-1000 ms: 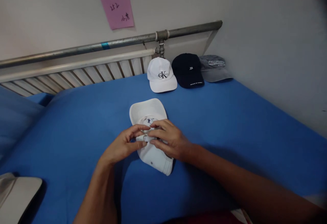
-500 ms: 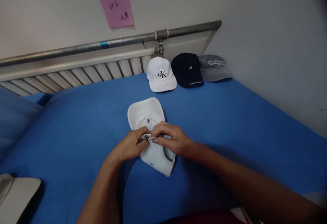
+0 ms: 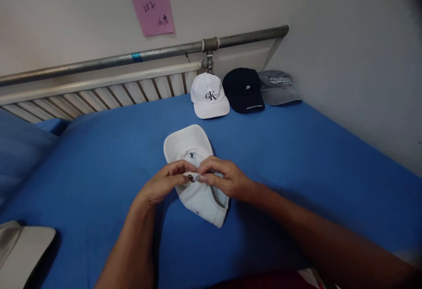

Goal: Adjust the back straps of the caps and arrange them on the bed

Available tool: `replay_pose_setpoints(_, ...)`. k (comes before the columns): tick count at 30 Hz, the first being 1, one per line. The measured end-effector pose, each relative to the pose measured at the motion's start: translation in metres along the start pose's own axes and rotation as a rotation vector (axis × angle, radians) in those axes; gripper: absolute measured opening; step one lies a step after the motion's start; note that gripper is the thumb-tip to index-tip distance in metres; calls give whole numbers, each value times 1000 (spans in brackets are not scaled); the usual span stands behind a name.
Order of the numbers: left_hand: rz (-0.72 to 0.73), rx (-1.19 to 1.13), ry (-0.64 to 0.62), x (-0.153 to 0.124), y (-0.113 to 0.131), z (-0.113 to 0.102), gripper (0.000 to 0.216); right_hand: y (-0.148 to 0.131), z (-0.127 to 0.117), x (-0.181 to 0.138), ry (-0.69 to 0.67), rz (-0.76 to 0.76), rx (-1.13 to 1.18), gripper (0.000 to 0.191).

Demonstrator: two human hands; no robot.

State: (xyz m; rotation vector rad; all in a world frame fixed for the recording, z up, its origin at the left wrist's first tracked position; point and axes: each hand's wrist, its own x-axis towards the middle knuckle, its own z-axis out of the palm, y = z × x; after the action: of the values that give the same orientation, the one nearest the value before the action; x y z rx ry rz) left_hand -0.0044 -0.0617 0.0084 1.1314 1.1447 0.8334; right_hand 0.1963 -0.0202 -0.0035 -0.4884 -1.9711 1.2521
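A white baseball cap (image 3: 202, 203) with a small dark emblem lies on the blue sheet, its brim pointing away from me. At its back opening, my left hand (image 3: 165, 179) pinches the edge beside a small metal buckle (image 3: 190, 177). My right hand (image 3: 227, 177) grips the cap's strap between thumb and fingers, just right of the buckle. The fingertips of both hands nearly meet, and they hide part of the strap, so I cannot tell how far it runs through the buckle.
A white cap with letters (image 3: 210, 96), a black cap (image 3: 243, 91) and a grey cap (image 3: 279, 87) stand in a row at the back. Another pale cap (image 3: 28, 251) sits at the lower left. Behind the blue sheet (image 3: 108, 170) are a radiator (image 3: 132, 87) and a metal pipe (image 3: 165, 52).
My left hand's fingers have shifted from curled to straighter, with the thumb along the strap's edge. The buckle shows more plainly, and the cap has tilted slightly.
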Motion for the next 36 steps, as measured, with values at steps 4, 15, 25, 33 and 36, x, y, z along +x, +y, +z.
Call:
replay_pose_setpoints(4,-27,-261,66,1,-2,-3,18,1,-1,1,28,-7,-21,6)
replay_pose_setpoints(15,-85,-492,106,0,7,1,34,1,1,2,72,-127,-124,8)
replay_pose_setpoints(25,-17,-424,152,3,2,9,35,2,5,-1,157,-236,-377,13)
replay_pose_setpoints(33,63,-313,150,4,-1,13,36,0,6,-2,89,-289,-401,11)
replay_pose_setpoints(36,86,-278,152,3,-3,13,35,0,5,-3,67,-251,-384,11)
